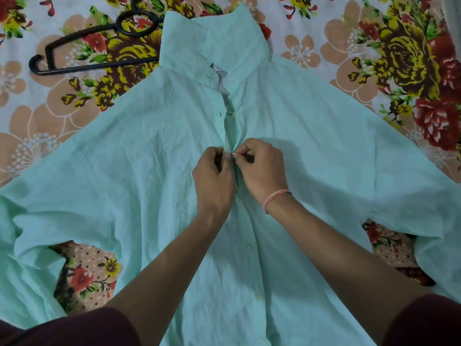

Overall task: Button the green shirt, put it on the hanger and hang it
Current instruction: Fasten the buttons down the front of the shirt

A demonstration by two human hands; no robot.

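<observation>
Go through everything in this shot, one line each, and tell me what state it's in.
green shirt: spread front up on the sheet, closed below the hands, gaping above them.
collar: unbuttoned, open.
hanger: lying flat beside the collar, bare.
left hand: pinching the placket edge.
right hand: pinching the facing edge.
floral sheet: spread under everything.

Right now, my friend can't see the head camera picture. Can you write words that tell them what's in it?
The left hand and right hand pinch the front edges of a pale green shirt together midway up. The shirt lies spread flat on a flowered sheet, closed below the hands and open above. A black hanger lies beside the collar.
</observation>
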